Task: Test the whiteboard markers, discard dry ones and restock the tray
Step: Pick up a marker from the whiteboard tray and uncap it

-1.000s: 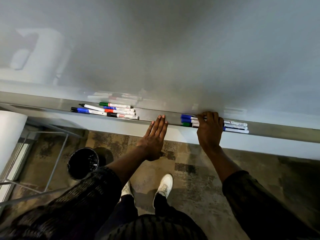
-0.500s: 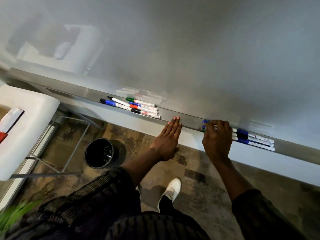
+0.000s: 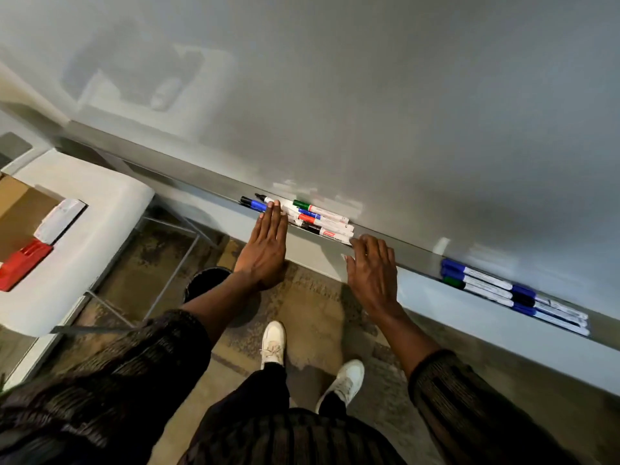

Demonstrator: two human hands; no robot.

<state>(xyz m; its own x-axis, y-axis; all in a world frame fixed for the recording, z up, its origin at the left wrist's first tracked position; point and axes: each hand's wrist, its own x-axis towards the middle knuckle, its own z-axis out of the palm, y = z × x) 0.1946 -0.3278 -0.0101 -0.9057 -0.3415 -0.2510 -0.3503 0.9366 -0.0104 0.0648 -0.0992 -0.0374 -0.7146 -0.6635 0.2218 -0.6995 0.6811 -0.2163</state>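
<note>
The tray [image 3: 416, 256] runs under the whiteboard [image 3: 369, 95] from far left to near right. Two groups of capped markers lie in it, well apart.

The left markers [image 3: 322, 220] lie close together along the tray, with green, blue, red and black caps. One blue-capped and one black-capped marker stick out at the group's left end.

The right markers [image 3: 513, 295] lie in neat rows, mostly blue-capped, with one green cap and one black.

The left hand [image 3: 266, 245] is flat, with its fingers straight and pressed together. Its fingertips lie over the left part of the left markers and grip nothing. Whether they touch the markers cannot be told.

The right hand [image 3: 372, 271] is relaxed, with its fingers slightly spread. Its fingertips are at the tray's front edge, just beside the right end of the left markers. It holds nothing.

The two hands are apart, with the left markers between their fingertips.

Below the left forearm a black bin [image 3: 206, 280] stands on the floor.

At the left is a white table [image 3: 94, 236]. On it are a cardboard box [image 3: 20, 209] and a red block [image 3: 23, 265].

Two white shoes [image 3: 273, 344] show on the carpet.
</note>
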